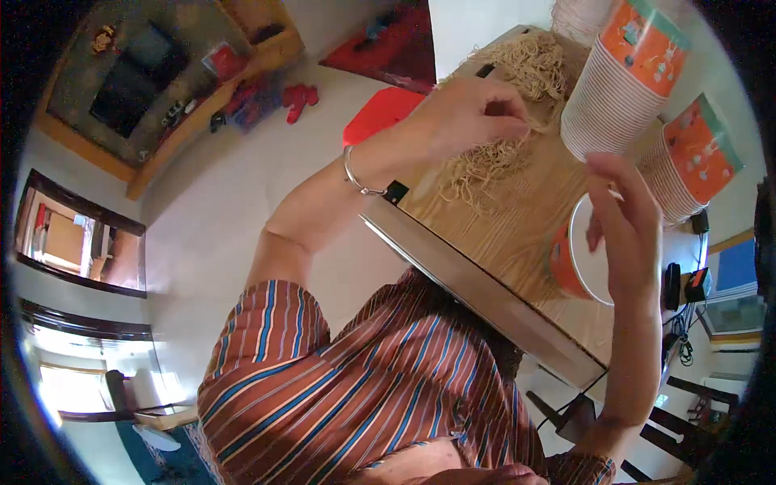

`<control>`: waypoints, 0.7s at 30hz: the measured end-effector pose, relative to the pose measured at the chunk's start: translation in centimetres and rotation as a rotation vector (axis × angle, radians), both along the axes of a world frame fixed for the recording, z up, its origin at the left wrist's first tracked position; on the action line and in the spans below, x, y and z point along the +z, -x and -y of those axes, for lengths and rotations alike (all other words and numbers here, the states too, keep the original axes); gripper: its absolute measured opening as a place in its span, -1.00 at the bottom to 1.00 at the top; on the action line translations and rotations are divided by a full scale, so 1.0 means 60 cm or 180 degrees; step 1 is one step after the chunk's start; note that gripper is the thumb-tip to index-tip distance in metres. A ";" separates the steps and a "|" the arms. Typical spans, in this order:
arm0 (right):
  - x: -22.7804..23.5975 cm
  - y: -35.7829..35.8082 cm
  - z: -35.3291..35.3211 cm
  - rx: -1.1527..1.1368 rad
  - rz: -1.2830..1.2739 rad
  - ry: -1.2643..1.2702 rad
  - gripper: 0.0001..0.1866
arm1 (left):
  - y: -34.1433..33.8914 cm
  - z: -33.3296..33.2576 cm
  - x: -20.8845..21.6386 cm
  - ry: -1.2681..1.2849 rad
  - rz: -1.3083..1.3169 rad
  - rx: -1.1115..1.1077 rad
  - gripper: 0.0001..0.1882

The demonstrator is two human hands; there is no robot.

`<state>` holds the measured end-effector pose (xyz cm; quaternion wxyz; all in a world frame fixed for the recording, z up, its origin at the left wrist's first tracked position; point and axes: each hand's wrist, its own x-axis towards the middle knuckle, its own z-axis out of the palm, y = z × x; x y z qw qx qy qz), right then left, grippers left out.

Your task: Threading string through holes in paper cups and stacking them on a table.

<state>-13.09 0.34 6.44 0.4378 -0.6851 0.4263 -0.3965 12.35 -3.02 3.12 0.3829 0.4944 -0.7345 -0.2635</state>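
Note:
My left hand (473, 117) reaches over tan, noodle-like strands on the wooden tabletop (517, 222). Its thumb and fingertips are closed in a pinch; what lies between them is too small to make out. A larger heap of strands (533, 65) sits beyond it, and a smaller heap (489, 170) lies just below the hand. My right hand (630, 214) hovers at the mouth of an orange paper tub (568, 263) with a white inside. Its fingers are bent but apart, with nothing visible in them, and they hide part of the tub's opening.
A tall stack of orange and green paper tubs (618, 89) stands at the back, and a shorter stack (687, 162) is to its right. Black cables (685, 347) hang beyond the right edge. A red stool (380, 117) is on the floor to the left.

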 end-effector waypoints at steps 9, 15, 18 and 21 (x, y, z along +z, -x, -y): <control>0.013 -0.034 0.044 0.0403 0.0836 -0.0820 -0.64 | 0.065 0.025 0.058 0.0551 0.0157 -0.0731 -0.84; 0.013 0.008 0.061 0.0382 0.0252 -0.0566 -0.78 | 0.086 0.035 0.072 0.0504 0.0163 -0.0935 -0.85; 0.016 0.025 0.063 0.0197 -0.0261 -0.0034 -0.88 | 0.098 0.035 0.076 0.0411 0.0090 -0.1112 -0.84; 0.023 0.048 0.065 0.0069 -0.0626 0.0337 -0.93 | 0.113 0.033 0.077 0.0237 -0.0022 -0.1250 -0.82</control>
